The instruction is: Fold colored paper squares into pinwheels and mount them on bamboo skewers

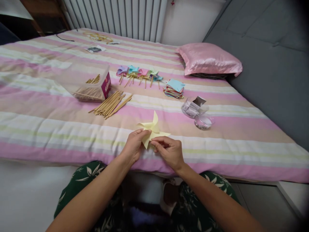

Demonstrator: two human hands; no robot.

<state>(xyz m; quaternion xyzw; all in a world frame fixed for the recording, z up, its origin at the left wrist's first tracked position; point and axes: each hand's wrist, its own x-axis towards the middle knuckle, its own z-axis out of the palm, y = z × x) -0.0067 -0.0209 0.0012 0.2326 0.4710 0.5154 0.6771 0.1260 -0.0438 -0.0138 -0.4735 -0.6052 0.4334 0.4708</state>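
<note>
Head view: fingertips of the left hand (133,145) and right hand (169,151) pinch a pale yellow paper pinwheel (152,129) over the striped bed's (48,129) near edge; loose wooden sticks (111,104) lie beyond, finished pinwheels (138,73) farther back.

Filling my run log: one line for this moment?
left hand: holds yellow paper pinwheel | right hand: pinches it | wooden sticks: on striped bed

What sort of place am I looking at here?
Likely a bedroom used for paper crafts: a bed with a striped sheet, a pink pillow, and a radiator behind.
</note>
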